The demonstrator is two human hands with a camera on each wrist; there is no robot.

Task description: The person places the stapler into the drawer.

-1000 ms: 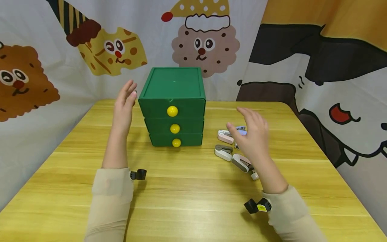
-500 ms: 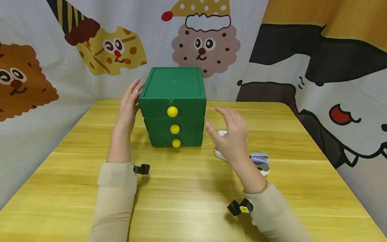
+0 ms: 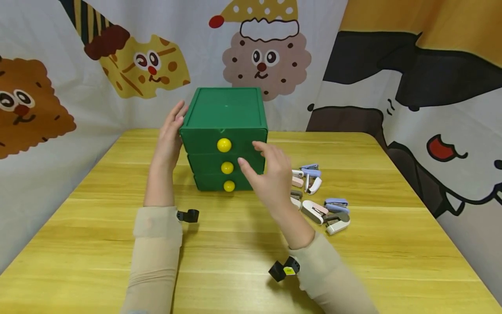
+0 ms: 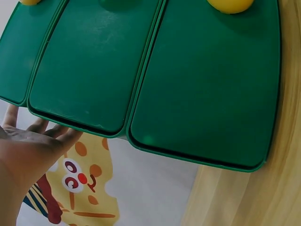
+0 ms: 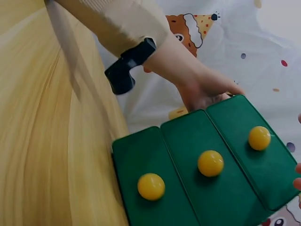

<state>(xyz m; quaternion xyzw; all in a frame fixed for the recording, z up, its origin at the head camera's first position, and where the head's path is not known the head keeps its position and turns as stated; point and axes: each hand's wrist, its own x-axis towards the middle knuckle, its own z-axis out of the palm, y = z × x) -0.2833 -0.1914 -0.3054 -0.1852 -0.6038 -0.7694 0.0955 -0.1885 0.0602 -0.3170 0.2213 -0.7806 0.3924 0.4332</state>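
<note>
A green three-drawer box (image 3: pixel 225 107) stands on the table, each drawer closed and fitted with a round yellow knob (image 3: pixel 224 145). Against the box's left side rests my left hand (image 3: pixel 168 139), its fingers extended along the wall; the left wrist view shows the fingers (image 4: pixel 70 137) at the side of the upper drawers. My right hand (image 3: pixel 272 174) hovers before the right part of the drawer fronts, thumb and fingers spread apart with nothing between them. In the right wrist view only the right fingertips (image 5: pixel 298 182) show at the edge, near the top drawer.
Several small staplers (image 3: pixel 313 212), in white, pink, grey and blue, lie right of the box, some partly hidden by the right hand. A printed cartoon curtain (image 3: pixel 353 93) hangs behind the wooden table (image 3: pixel 219 261).
My right hand has moved left from above the staplers to the front of the box. The left hand has shifted right and come up against the box's side. The drawers stay closed.
</note>
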